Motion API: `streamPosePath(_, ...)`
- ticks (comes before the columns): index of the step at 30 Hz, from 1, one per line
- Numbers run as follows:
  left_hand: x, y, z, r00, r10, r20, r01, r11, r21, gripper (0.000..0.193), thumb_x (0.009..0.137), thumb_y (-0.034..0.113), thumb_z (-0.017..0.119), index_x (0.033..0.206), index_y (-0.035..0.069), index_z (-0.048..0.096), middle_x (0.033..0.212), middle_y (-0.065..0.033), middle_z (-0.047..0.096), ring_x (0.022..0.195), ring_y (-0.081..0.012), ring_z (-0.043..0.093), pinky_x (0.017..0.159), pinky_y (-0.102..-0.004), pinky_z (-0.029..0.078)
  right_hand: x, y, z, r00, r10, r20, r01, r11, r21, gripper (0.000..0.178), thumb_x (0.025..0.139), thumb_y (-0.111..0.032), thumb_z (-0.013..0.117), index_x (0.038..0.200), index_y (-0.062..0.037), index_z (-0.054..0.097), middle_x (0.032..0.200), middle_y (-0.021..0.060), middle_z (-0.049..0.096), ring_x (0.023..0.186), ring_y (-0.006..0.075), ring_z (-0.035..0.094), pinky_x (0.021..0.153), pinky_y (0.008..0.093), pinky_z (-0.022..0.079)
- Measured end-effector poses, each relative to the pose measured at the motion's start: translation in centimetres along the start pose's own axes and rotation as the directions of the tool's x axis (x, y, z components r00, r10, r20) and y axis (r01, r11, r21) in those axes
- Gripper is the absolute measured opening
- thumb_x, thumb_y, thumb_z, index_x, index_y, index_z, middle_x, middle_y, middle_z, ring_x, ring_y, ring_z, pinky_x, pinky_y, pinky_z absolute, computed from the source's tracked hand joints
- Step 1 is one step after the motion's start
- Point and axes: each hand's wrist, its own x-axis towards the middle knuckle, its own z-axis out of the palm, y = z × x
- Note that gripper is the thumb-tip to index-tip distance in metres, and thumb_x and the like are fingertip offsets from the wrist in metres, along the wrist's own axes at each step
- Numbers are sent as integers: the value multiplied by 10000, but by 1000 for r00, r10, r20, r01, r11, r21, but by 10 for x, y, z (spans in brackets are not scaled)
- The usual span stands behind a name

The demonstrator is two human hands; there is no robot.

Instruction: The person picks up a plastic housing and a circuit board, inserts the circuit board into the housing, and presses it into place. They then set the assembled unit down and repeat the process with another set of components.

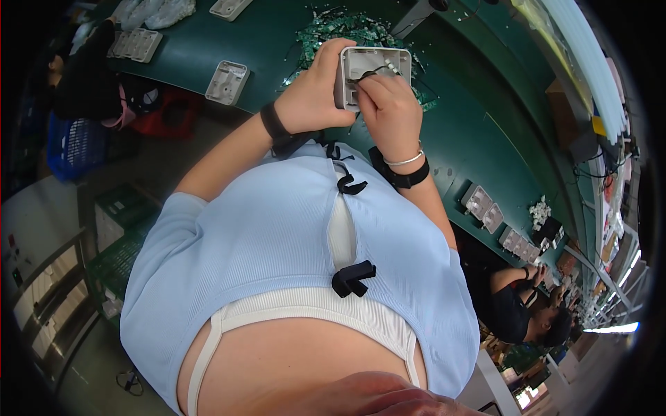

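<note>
A light grey plastic housing (347, 86), shaped like an open shallow box, is held above the green bench. My left hand (316, 90) wraps round its left side, thumb and fingers at its edges. Inside the housing, the fingers of my right hand (393, 107) pinch a dark part with a cable (378, 70); a small white connector (393, 67) shows at its upper end. My fingers hide most of that part, so its kind is unclear. Behind the housing lies a heap of green circuit boards with wires (333, 31).
On the green bench (461, 139) stand more grey housings (227, 82) to the left and others (483, 208) to the right. A pile of small white parts (540, 212) lies farther right. Co-workers sit at both sides, one in a black top (510, 312). A blue crate (76, 148) stands at left.
</note>
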Motion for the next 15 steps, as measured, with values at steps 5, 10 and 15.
streamPosePath(5, -2, -3, -8, 1000, 12, -26, -10, 998, 68, 1016, 630, 167, 811, 1499, 70, 294, 1473, -206, 412, 1170, -443, 616, 939, -443, 555, -11, -9, -14, 988, 126, -91, -124, 992, 25, 143, 874, -124, 778, 988, -41, 752, 928, 105, 719, 802, 270, 666, 693, 354, 532)
streamPosePath(10, -7, -3, -13, 998, 44, -48, -39, 995, 95, 1004, 632, 160, 801, 1503, 102, 305, 1485, -183, 415, 1168, -437, 621, 922, -447, 564, 0, 9, -22, 958, 204, -203, -239, 957, -165, 221, 892, -195, 797, 1065, -63, 752, 1009, 90, 695, 852, 272, 641, 744, 374, 523)
streamPosePath(15, -10, 2, -15, 995, 86, -46, -78, 985, 156, 987, 629, 153, 792, 1499, 122, 326, 1488, -174, 416, 1153, -441, 627, 909, -452, 572, 1, 25, -17, 983, 84, -165, -129, 950, -285, 247, 889, -213, 802, 1092, -79, 757, 1006, 73, 677, 868, 266, 623, 768, 381, 509)
